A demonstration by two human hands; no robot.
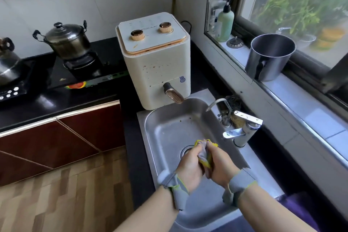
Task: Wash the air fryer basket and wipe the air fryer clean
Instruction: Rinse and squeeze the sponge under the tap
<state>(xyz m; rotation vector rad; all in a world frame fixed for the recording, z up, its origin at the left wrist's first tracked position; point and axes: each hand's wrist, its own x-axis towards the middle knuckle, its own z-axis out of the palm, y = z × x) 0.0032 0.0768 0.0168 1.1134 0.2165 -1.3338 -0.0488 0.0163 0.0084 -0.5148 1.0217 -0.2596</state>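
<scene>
A cream air fryer (156,58) with two gold knobs stands on the black counter behind the steel sink (169,128). Its basket is pushed in, with the handle (172,93) pointing over the sink rim. Brown spatter marks its front. Over the sink, my left hand (190,165) and my right hand (220,165) both grip a bunched grey and yellow cloth (205,153) between them, close to the drain. Grey wrist straps sit on both forearms.
Two taps (239,130) stand at the sink's right edge. A steel pot (269,56) and a green soap bottle (225,22) sit on the window sill. A lidded pot (66,39) rests on the stove at left. Wooden floor lies lower left.
</scene>
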